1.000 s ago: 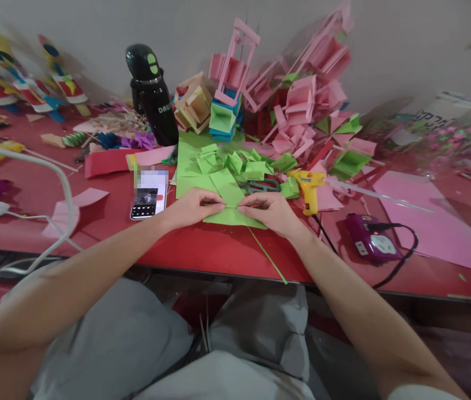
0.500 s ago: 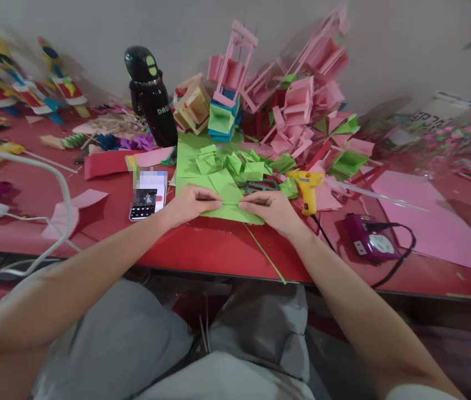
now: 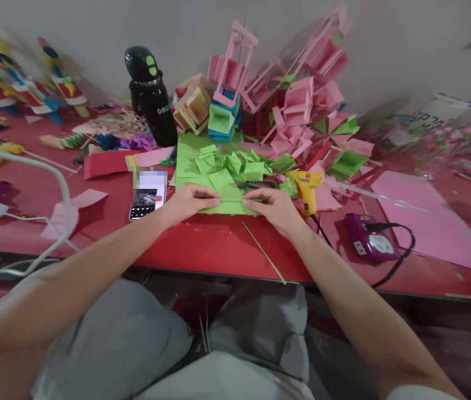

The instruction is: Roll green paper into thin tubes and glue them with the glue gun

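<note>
A sheet of green paper (image 3: 230, 206) lies near the front of the red table, between my two hands. My left hand (image 3: 189, 201) pinches its left part, thumb and fingers together along a narrow folded edge. On the right, my right hand (image 3: 274, 208) pinches the same edge in the same way. Just behind my fingers are several small folded green paper pieces (image 3: 235, 164). Scissors (image 3: 262, 184) lie partly hidden among them. A thin green paper strip (image 3: 264, 253) rests on the table in front of my right hand.
A yellow glue gun (image 3: 308, 189) lies right of my right hand, near a purple power socket (image 3: 371, 239) and pink paper (image 3: 431, 222). To the left are a phone (image 3: 149, 194) and a black bottle (image 3: 154, 105). Pink paper models (image 3: 297, 105) stand against the wall.
The front edge of the green sheet has moved back, away from me, and shows less below my fingers. My hands stay pinched on it, slightly shifted.
</note>
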The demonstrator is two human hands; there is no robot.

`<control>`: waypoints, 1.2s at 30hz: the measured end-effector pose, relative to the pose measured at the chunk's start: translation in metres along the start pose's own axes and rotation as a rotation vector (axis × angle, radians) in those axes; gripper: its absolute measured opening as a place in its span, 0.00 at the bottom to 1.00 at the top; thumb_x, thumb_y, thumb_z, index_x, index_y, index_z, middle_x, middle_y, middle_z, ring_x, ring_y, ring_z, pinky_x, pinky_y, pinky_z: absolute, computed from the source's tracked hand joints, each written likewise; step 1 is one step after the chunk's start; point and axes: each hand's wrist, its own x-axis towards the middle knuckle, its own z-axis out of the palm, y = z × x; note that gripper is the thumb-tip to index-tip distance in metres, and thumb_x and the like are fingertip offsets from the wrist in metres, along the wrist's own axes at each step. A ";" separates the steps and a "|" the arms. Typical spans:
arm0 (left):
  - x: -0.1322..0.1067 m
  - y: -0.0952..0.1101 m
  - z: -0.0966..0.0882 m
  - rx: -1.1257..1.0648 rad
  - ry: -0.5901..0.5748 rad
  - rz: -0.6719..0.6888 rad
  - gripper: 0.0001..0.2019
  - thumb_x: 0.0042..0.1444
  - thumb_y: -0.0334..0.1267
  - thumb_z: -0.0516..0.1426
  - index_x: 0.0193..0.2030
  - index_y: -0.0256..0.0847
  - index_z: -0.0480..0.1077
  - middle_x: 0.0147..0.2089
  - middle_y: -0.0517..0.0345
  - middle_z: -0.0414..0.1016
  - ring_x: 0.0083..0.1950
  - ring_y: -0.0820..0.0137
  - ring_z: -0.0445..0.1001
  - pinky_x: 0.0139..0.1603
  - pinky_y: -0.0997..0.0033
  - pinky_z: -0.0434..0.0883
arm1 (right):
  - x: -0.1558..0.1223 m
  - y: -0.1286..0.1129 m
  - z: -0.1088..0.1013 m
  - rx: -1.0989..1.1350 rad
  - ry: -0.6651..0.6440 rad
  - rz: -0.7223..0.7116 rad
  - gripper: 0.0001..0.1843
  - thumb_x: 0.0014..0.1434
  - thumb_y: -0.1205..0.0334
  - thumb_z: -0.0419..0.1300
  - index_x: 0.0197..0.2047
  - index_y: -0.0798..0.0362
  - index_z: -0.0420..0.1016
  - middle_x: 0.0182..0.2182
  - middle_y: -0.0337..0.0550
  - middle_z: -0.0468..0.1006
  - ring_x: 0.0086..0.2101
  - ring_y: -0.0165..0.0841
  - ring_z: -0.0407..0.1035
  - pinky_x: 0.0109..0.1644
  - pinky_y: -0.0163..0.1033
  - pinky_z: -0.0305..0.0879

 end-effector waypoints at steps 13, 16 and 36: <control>-0.001 0.002 0.003 0.015 0.010 0.051 0.17 0.48 0.47 0.68 0.40 0.38 0.81 0.40 0.52 0.83 0.41 0.66 0.77 0.46 0.65 0.72 | -0.001 -0.004 0.005 0.018 -0.012 0.005 0.19 0.49 0.46 0.72 0.33 0.54 0.80 0.29 0.41 0.80 0.28 0.29 0.69 0.35 0.36 0.68; 0.001 -0.002 0.004 -0.024 0.020 0.052 0.17 0.49 0.50 0.68 0.41 0.40 0.82 0.41 0.52 0.83 0.43 0.65 0.77 0.47 0.65 0.71 | -0.001 -0.005 0.006 0.043 -0.002 -0.010 0.18 0.48 0.48 0.72 0.32 0.54 0.79 0.28 0.41 0.80 0.29 0.29 0.71 0.36 0.36 0.70; -0.006 0.010 0.008 0.030 0.017 0.077 0.12 0.49 0.43 0.67 0.38 0.39 0.81 0.38 0.54 0.82 0.40 0.67 0.77 0.44 0.66 0.73 | -0.004 -0.007 0.006 0.142 -0.094 0.098 0.20 0.48 0.48 0.73 0.36 0.55 0.79 0.28 0.41 0.80 0.25 0.29 0.75 0.33 0.37 0.76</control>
